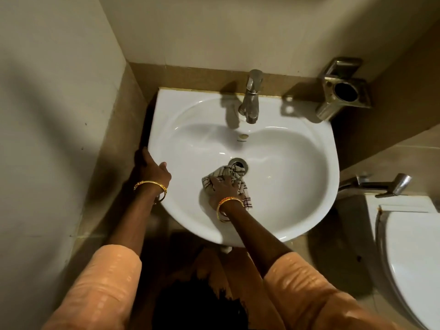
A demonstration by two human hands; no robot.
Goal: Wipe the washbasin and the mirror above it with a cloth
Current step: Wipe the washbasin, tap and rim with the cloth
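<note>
The white washbasin (pixel 297 177) fills the middle of the view, with a metal tap (pixel 251 98) at its back rim and a round drain (pixel 238 163) in the bowl. My right hand (pixel 225 188) presses a beige checked cloth (pixel 229 173) against the bowl floor just in front of the drain; the cloth's far end touches the drain. My left hand (pixel 153 170) grips the basin's left rim, fingers curled over the edge. Both wrists wear gold bangles. No mirror is in view.
A metal holder (pixel 342 91) is fixed to the wall at the basin's back right. A toilet with a white lid (pixel 412 258) stands at the right, with a metal spray handle (pixel 383 185) above it. A tiled wall (pixel 47 115) closes in the left side.
</note>
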